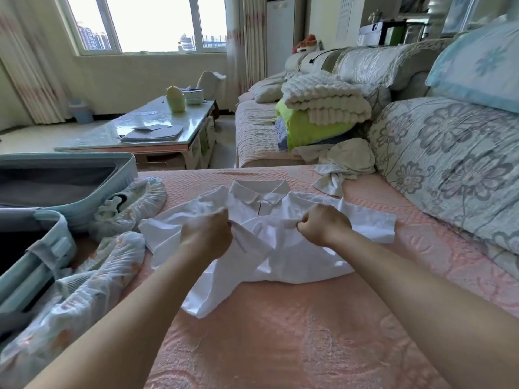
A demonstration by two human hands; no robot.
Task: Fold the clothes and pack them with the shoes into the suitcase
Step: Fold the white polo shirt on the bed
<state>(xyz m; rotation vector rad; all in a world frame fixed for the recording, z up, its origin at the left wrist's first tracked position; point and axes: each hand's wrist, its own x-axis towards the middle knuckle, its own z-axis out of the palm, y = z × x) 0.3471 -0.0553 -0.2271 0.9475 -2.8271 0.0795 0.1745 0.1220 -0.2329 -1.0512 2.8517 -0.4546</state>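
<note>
Far left of the white shirt (280, 256): the suitcase (126, 169), lid thrown open, dark lining in both halves, no folded clothes visible inside. Between suitcase and shirt, two covered shoes in see-through floral wraps: the first shoe (132, 202) up by the shirt's collar end, against the suitcase rim, the second shoe (106, 265) beside the near sleeve on that side.

On the shirt's left half, the left hand (206, 237), fingers curled, pinching up a ridge of cloth at chest height. Shirt itself spread front-up on the pink bed cover (280, 346), collar (258, 192) away from the person, hem toward them (so the long axis runs straight out from the body, both hands set across it). Lower left corner rumpled, not yet flat.

On the shirt's right half, level with the other, the right hand (323, 224), clenched on a pinch of fabric near the placket. Right sleeve lying flat beyond it.

Past the shirt's right shoulder, well apart, a crumpled pale garment (345, 161), unfolded.

Probably mid-smoothing before the side folds. Suitcase off to the left, so left hand nearer for the carry.
</note>
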